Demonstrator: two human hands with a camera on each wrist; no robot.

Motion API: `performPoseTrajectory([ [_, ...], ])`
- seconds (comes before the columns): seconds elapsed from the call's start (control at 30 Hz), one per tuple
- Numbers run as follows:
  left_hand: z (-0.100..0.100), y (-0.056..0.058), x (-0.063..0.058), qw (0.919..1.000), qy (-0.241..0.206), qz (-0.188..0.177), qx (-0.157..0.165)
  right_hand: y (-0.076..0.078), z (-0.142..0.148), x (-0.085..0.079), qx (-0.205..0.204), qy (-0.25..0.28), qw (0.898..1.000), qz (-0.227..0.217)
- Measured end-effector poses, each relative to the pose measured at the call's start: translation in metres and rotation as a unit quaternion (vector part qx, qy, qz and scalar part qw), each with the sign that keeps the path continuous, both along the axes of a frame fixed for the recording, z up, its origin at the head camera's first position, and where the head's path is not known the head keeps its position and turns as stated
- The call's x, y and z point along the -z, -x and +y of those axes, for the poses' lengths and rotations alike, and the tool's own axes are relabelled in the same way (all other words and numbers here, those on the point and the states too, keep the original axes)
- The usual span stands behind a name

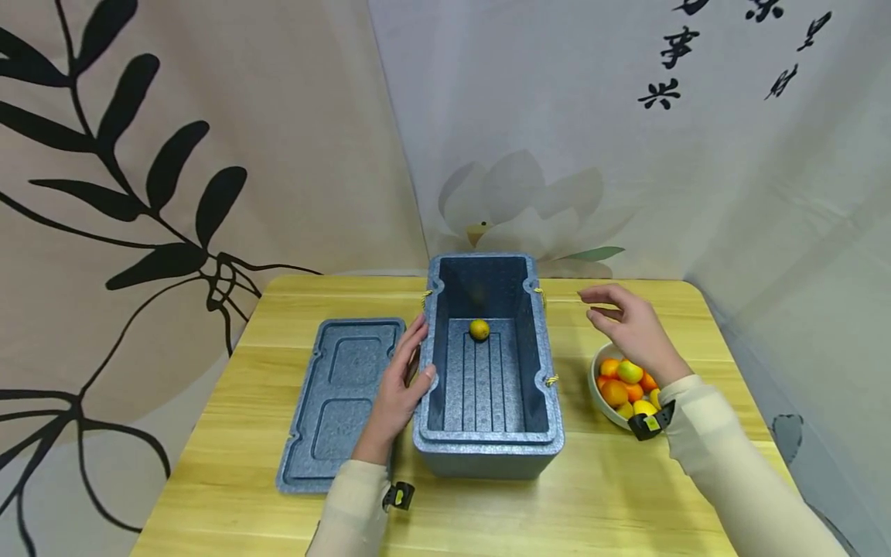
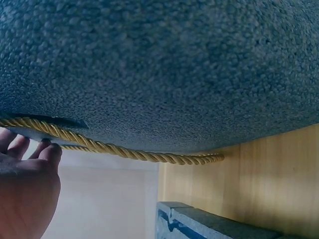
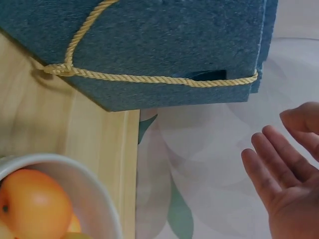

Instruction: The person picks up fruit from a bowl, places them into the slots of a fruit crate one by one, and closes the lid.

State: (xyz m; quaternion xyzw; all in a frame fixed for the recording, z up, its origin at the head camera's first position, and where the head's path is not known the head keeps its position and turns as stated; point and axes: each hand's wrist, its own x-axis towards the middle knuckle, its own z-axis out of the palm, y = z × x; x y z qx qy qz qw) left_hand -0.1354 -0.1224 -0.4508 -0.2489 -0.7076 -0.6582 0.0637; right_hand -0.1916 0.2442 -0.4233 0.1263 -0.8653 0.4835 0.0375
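Note:
A blue-grey foam box (image 1: 487, 447) stands uncovered on the table, with one small yellow fruit (image 1: 479, 329) on its grooved floor. My left hand (image 1: 400, 388) rests against the box's left side, fingers extended along it and the thumb at the rim. In the left wrist view, a gold rope (image 2: 124, 150) runs along that side, close to the fingers. My right hand (image 1: 636, 329) is in the air right of the box, with nothing in its loosely bent fingers. Just below it is a white bowl (image 1: 596, 393) of oranges (image 1: 615, 393) and yellow fruit.
The box's foam lid (image 1: 334, 418) lies flat on the wooden table (image 1: 480, 518), left of the box. A second gold rope (image 3: 144, 78) hangs on the box's right side. Behind the table is a printed cloth backdrop (image 1: 529, 93).

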Motion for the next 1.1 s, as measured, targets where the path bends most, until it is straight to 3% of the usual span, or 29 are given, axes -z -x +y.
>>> performPoseTrajectory([
  [0.7, 0.000, 0.000, 0.001, 0.9999, -0.004, -0.015, -0.001, -0.020, 0.030, 0.022, 0.027, -0.028, 0.999, -0.022],
  [1.1, -0.002, 0.000, 0.001, 0.9998, -0.008, -0.016, 0.001, -0.029, 0.040, 0.045, 0.032, 0.002, 0.999, -0.038],
])
